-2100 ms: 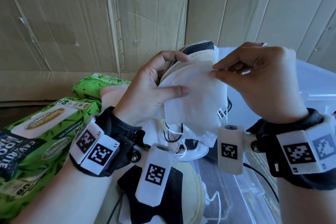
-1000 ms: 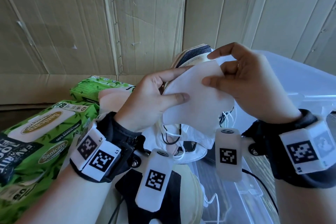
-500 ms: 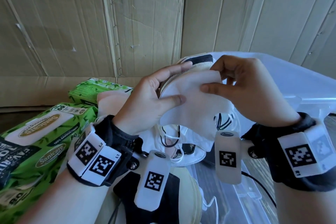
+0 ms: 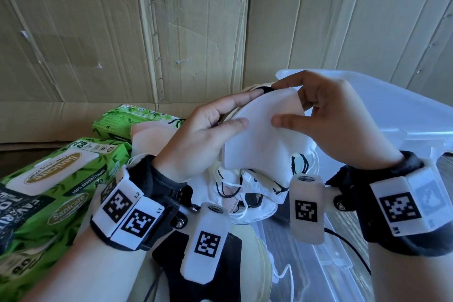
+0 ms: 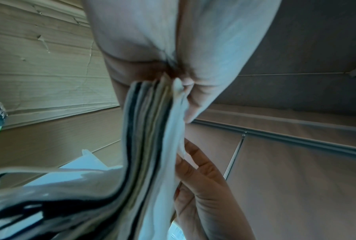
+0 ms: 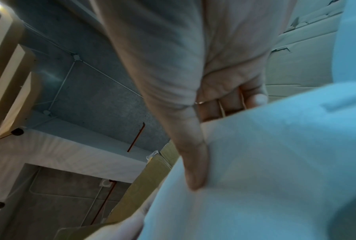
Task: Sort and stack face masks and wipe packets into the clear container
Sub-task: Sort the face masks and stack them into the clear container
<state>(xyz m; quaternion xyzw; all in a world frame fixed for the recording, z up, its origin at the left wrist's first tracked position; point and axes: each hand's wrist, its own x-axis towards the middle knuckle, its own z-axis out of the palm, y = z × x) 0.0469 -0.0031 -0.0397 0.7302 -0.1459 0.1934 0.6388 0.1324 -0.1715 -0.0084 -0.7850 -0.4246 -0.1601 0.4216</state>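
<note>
Holding a fanned bundle of face masks (image 4: pixel 264 144) upright, the left hand (image 4: pixel 196 140) kept its thumb curled across the front white mask and its fingers behind the pack, clamped on the bundle so that the edges stayed together for squaring. The right hand (image 4: pixel 328 125), just to the right of the left, pinched the upper corner of the same front mask between thumb and fingers, apparently to align or peel that layer. The left wrist view showed the stacked edges, white, cream and dark, pressed side by side in the grip. Elastic ear loops hung below both hands, over further loose masks (image 4: pixel 255 203) lying beneath the wrists. The clear container (image 4: pixel 404 127) stood directly behind and under the right hand, presumably so that the squared pack could be lowered straight in. Green wipe packets (image 4: pixel 56 179) lay to the left of the left hand, not yet stacked in the container. Cardboard panels (image 4: pixel 122 32) formed the backdrop beyond both hands.
</note>
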